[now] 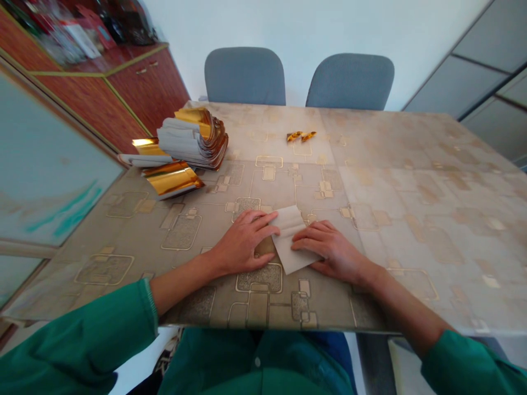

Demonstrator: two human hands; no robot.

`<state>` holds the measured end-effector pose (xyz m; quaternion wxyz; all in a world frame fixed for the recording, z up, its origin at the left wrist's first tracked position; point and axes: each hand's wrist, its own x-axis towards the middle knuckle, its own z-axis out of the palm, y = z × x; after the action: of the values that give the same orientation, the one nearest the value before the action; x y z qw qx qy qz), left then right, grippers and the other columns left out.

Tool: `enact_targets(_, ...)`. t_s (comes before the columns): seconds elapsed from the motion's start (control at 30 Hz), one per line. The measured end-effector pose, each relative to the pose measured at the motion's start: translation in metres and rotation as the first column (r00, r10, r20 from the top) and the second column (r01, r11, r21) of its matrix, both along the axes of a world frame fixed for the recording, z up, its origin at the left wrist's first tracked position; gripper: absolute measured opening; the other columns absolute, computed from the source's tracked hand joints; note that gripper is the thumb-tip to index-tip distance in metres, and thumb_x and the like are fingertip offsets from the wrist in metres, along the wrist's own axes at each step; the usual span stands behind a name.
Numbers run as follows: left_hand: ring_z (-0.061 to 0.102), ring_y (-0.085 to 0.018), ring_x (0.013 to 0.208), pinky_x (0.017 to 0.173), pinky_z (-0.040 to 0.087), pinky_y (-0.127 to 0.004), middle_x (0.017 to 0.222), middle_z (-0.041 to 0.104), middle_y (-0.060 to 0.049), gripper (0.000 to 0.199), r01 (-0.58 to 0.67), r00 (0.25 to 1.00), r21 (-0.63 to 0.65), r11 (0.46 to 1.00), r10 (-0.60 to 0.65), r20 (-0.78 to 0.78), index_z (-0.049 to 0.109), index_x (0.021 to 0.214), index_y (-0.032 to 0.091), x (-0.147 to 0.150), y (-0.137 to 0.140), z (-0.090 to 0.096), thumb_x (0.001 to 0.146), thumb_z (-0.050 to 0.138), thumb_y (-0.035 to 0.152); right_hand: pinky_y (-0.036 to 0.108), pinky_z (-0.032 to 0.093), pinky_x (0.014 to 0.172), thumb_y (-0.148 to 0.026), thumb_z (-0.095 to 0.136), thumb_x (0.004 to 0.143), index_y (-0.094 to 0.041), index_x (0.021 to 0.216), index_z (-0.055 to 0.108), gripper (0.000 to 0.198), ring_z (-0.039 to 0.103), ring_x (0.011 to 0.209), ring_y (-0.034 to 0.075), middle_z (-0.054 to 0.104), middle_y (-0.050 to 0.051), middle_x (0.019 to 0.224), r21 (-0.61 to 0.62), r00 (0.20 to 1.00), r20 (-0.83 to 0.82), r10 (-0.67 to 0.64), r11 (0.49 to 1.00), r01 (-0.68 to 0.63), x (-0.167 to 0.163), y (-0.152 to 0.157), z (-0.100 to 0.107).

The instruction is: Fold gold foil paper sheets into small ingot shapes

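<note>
A small sheet of pale paper (293, 249) lies white side up on the table in front of me, with creases across its upper part. My left hand (251, 241) rests at its left edge; the fingertips touch the paper and the thumb is spread away on the tablecloth. On the right, my right hand (329, 249) lays its fingers over the sheet, slightly bent, with the thumb by the lower right edge. Farther back on the table are two small twisted gold foil pieces (301, 136).
A thick stack of gold-and-white foil paper (193, 140) stands at the back left, with a loose gold sheet (173, 178) beside it. The table (411, 219) has a patterned cover. Behind it are two grey chairs (245, 77) (351, 82) and a wooden cabinet (140, 82).
</note>
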<state>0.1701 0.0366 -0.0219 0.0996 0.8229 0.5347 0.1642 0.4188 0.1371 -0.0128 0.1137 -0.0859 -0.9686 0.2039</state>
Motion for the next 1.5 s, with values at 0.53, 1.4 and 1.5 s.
enact_targets(0.53,0.048,-0.027,0.118,0.105,0.038,-0.05,0.139,0.057,-0.007,0.018,-0.077,0.995,0.038,0.996,0.075,0.06,0.069,0.103,0.021,0.007,0.008,-0.007,0.097,0.052,0.026,0.034,0.039,0.083,-0.02,0.065,0.086,-0.021,0.102,0.062,0.016,0.058,0.096,0.021,0.068,0.005,0.103,-0.033,1.0,-0.003,0.001,0.999,-0.001,-0.006,0.017,0.007)
enact_targets(1.4,0.05,-0.026,0.118,0.107,0.038,-0.05,0.137,0.058,-0.006,0.027,-0.097,0.99,0.032,0.995,0.094,0.103,0.066,0.108,0.019,0.008,0.008,-0.004,0.089,0.048,0.015,0.035,0.041,0.079,-0.011,0.063,0.085,-0.021,0.1,0.058,0.018,0.056,0.09,0.024,0.068,0.006,0.096,0.004,0.944,-0.125,-0.305,0.951,0.308,-0.021,0.014,-0.019)
enact_targets(1.5,0.051,-0.027,0.118,0.106,0.038,-0.051,0.136,0.059,-0.008,0.021,-0.122,0.987,0.03,0.992,0.118,0.111,0.063,0.108,0.018,0.01,0.007,-0.003,0.089,0.056,0.025,0.035,0.041,0.079,-0.014,0.061,0.088,-0.021,0.101,0.059,0.015,0.055,0.091,0.024,0.067,0.006,0.098,-0.006,0.937,-0.137,-0.321,0.946,0.323,-0.023,0.012,-0.019)
